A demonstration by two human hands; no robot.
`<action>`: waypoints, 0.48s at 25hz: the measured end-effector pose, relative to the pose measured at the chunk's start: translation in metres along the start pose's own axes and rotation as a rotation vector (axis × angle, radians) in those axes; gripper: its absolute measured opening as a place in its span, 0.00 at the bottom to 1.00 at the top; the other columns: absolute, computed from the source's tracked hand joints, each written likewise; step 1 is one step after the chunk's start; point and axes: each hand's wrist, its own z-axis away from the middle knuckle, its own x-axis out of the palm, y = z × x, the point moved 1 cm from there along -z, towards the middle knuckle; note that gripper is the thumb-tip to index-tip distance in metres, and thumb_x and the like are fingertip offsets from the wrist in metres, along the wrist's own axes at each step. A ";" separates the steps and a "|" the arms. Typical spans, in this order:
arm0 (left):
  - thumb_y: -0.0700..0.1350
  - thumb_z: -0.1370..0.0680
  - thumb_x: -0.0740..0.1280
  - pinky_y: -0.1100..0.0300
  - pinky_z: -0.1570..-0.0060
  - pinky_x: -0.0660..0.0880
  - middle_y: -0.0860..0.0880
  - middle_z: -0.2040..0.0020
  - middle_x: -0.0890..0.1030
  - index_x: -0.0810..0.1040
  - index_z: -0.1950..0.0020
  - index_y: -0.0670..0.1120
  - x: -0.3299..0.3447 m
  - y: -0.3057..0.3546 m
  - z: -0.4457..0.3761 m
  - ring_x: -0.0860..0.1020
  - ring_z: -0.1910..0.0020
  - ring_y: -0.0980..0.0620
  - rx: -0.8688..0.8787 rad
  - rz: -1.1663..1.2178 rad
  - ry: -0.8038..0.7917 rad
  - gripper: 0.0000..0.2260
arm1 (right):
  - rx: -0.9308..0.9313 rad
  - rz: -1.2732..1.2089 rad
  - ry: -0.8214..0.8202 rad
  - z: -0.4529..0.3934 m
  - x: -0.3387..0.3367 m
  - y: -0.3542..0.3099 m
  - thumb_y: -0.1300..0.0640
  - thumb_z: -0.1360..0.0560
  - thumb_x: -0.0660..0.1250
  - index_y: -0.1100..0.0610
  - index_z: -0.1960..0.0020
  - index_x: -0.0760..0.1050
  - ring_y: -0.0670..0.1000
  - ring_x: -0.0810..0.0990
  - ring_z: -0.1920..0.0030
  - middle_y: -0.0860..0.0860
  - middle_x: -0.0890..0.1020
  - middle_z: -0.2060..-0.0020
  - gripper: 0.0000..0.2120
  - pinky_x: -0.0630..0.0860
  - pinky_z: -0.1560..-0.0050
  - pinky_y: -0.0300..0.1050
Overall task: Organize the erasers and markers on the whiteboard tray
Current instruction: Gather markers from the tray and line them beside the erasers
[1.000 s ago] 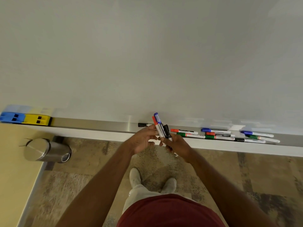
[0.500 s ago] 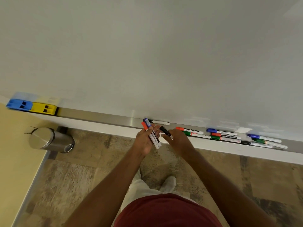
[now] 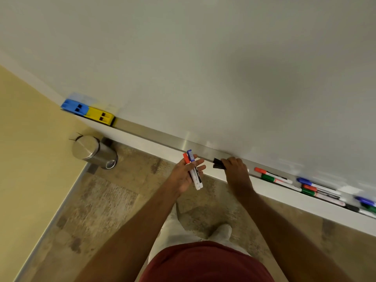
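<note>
Markers lay in two places at once. The left hand (image 3: pixel 186 176) hovered just off the front edge of the whiteboard tray (image 3: pixel 154 137), its fingers (image 3: pixel 200 162) loosely curled around two markers held side by side: a red-capped marker (image 3: pixel 186 159) and a blue-capped marker (image 3: pixel 190 155), caps pointing toward the board, white barrels running down across the palm and past its heel. The right hand (image 3: pixel 237 171) rested on the tray lip, fingers closed on a black-capped marker (image 3: pixel 218 163) whose cap jutted out to the left of the knuckles; the rest of it was hidden under the hand. Further right in the tray lay a loose row of markers (image 3: pixel 305 184) with red, green, blue and black caps, some touching one another. At the tray's far left end a blue eraser (image 3: pixel 74 106) and a yellow eraser (image 3: pixel 100 116) sat end to end, touching. A steel bin (image 3: pixel 94 152) stood on the floor below them.
</note>
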 end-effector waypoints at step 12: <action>0.33 0.17 0.59 0.46 0.41 0.75 0.41 0.47 0.82 0.76 0.43 0.43 -0.124 0.118 -0.034 0.81 0.49 0.41 -0.028 0.098 0.065 0.10 | -0.017 -0.116 -0.121 -0.086 -0.018 -0.136 0.62 0.19 0.61 0.51 0.30 0.69 0.54 0.80 0.49 0.51 0.79 0.44 0.18 0.79 0.51 0.54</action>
